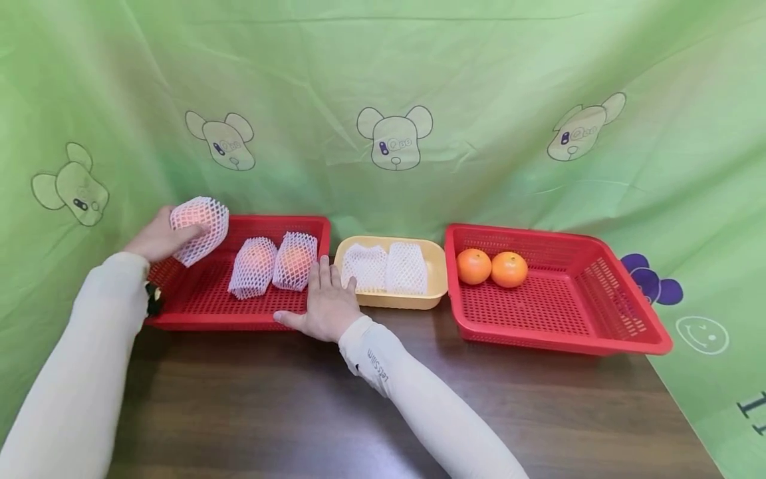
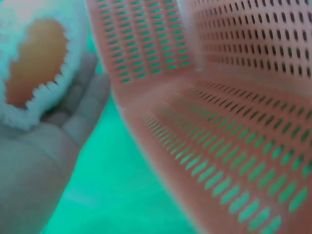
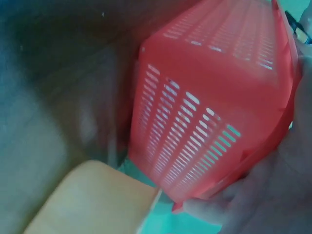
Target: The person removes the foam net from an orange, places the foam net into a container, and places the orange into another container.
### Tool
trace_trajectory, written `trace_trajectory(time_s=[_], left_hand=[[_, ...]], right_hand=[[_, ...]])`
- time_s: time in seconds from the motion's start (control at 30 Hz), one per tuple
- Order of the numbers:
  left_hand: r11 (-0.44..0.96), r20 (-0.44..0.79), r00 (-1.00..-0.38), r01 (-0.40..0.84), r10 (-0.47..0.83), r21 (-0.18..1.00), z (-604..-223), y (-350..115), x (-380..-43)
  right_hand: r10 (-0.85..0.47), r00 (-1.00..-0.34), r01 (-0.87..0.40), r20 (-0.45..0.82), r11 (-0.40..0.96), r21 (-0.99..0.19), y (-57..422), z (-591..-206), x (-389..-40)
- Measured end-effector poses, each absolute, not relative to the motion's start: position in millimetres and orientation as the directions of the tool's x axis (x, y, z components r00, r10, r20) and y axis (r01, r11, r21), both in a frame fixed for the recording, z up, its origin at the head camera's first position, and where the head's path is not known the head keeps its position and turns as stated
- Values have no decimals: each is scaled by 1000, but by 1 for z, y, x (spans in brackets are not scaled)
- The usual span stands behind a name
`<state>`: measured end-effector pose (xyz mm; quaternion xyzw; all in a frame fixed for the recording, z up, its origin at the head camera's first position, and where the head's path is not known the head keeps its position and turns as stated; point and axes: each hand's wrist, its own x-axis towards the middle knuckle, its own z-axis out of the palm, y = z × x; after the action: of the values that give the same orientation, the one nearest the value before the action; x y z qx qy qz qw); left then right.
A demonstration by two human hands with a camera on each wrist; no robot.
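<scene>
My left hand [image 1: 157,238] grips an orange in a white foam net [image 1: 202,229] above the left end of the left red basket [image 1: 206,301]. In the left wrist view, bare orange peel [image 2: 39,58] shows through the net's opening, beside the basket wall [image 2: 146,44]. My right hand [image 1: 331,307] lies with fingers spread over the right front corner of that basket, touching its rim. Inside, two more netted oranges [image 1: 253,266] sit side by side near the right wall.
A yellow tray [image 1: 407,301] with two white foam nets [image 1: 408,267] stands between the baskets. To its right, another red basket [image 1: 538,313] holds two bare oranges [image 1: 509,269]. A green printed cloth [image 1: 311,80] hangs behind the brown wooden table [image 1: 287,399].
</scene>
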<state>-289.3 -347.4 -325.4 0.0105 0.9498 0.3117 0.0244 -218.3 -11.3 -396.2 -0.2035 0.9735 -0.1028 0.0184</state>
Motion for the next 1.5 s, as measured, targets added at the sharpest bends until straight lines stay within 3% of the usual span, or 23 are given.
trace_trajectory(time_s=[0.33,0.6,0.9,1.07,1.23,1.5], left_hand=[[762,93,-990,142,108,632,-323,-325,-223],[678,244,-927,374,284,633,-336,-277,-187],[577,168,-887,413,429,705,-361,-216,-164],[485,187,-840,459,508,745,-378,-183,-154],[436,125,-782,464,611,771,-399,-136,-148],[483,5,-677,530,736,697,-429,-77,-145]], right_hand=[[-442,-895,-445,69,867,-223,8,-407,-201],[-504,-857,-512,106,813,-276,56,-407,-182],[-547,-822,-570,158,784,-246,133,-423,-143],[-551,-818,-575,167,774,-265,170,-430,-121],[-528,-830,-557,178,778,-289,202,-432,-103],[-508,-842,-539,179,779,-320,224,-433,-81]])
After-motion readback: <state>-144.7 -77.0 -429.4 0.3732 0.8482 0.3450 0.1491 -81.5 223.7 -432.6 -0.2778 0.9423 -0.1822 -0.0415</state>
